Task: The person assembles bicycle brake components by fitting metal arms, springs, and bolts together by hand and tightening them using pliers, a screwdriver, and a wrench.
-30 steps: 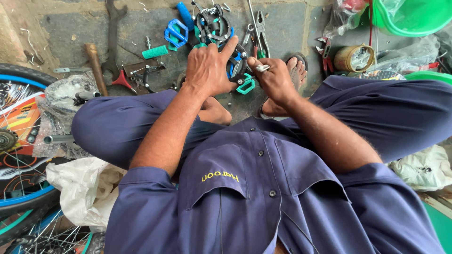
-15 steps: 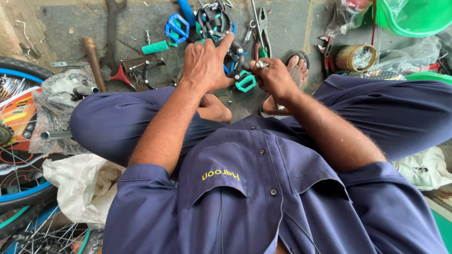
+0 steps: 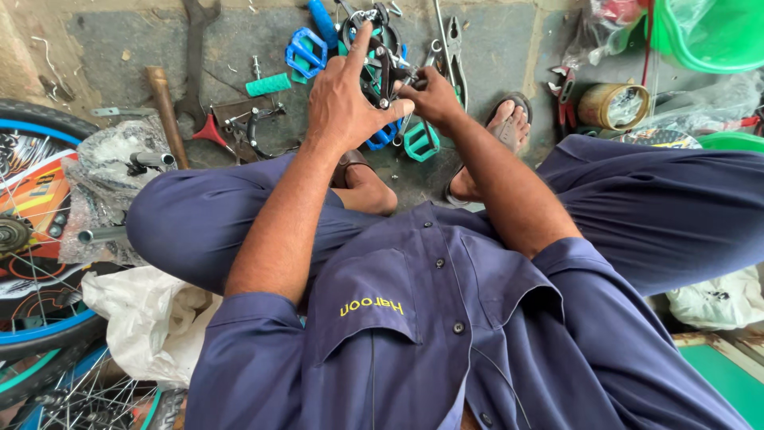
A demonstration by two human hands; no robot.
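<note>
While the person sits cross-legged on the stone floor (image 3: pixel 493 72), a black bicycle brake caliper (image 3: pixel 376 68) is held up in front of the knees between both hands. The left hand (image 3: pixel 342 99) is wrapped around the caliper's near side, forefinger stretched upward along it, and the right hand (image 3: pixel 430 95) is pinched against its right edge, apparently on a small bolt or nut, though the fingers hide the exact spot. The step in hand is judged to be fitting or tightening a small part on the caliper by finger; a steady grip from the left hand and a fine turn from the right would be called for next. Just beneath the hands a teal pedal (image 3: pixel 420 142) and a blue pedal (image 3: pixel 382 135) are lying, with a sandalled foot (image 3: pixel 505 131) beside them. Farther out, a second blue pedal (image 3: pixel 305 54), a green handlebar grip (image 3: pixel 268 84), pliers (image 3: pixel 454 48) and a hammer handle (image 3: pixel 163 111) are scattered. A wheel (image 3: pixel 36 239) is crowded in at the left and a green basin (image 3: pixel 708 36) at the far right.
</note>
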